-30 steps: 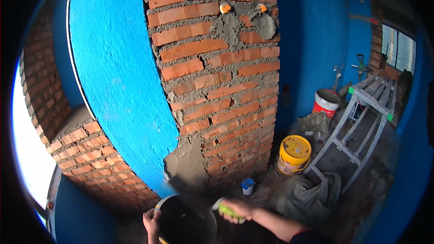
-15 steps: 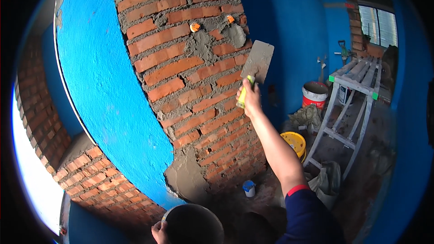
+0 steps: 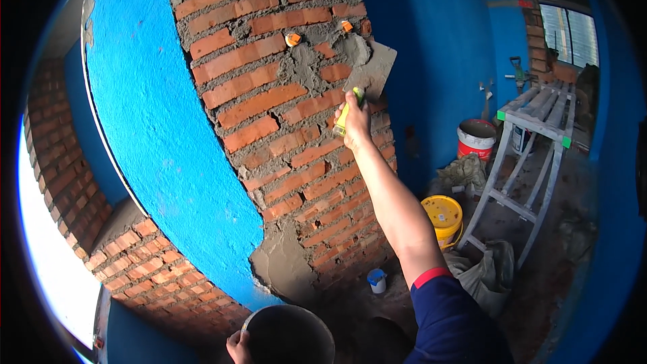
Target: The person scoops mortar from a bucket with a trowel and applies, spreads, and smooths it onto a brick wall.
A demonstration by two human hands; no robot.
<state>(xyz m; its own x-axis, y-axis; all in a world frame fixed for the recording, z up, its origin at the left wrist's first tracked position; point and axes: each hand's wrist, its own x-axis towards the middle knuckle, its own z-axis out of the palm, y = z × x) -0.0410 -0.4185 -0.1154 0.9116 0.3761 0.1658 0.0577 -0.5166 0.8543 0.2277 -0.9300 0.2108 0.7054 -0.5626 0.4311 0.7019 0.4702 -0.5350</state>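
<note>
My right hand (image 3: 353,121) is closed round the yellow-green handle of a plastering trowel (image 3: 375,69). Its flat metal blade lies at the right edge of the brick wall (image 3: 269,81), beside a patch of wet mortar (image 3: 354,51). Two orange-capped pipe ends (image 3: 292,40) stick out of the bricks near that mortar. Low in the view, my left hand (image 3: 238,346) grips the rim of a dark round bucket (image 3: 288,334); the inside is too dark to make out. Smoother mortar (image 3: 283,263) covers the wall's lower left part.
Blue painted wall (image 3: 162,128) borders the bricks. On the right stand a metal trestle bench (image 3: 515,195), a yellow lidded bucket (image 3: 443,219) and a red and white bucket (image 3: 476,140). A small blue and white pot (image 3: 377,281) and a sack (image 3: 488,276) are on the floor.
My right hand has brought the trowel left and slightly down, so its blade now overlaps the wall's right edge by the mortar patch. My left hand stays on the bucket rim.
</note>
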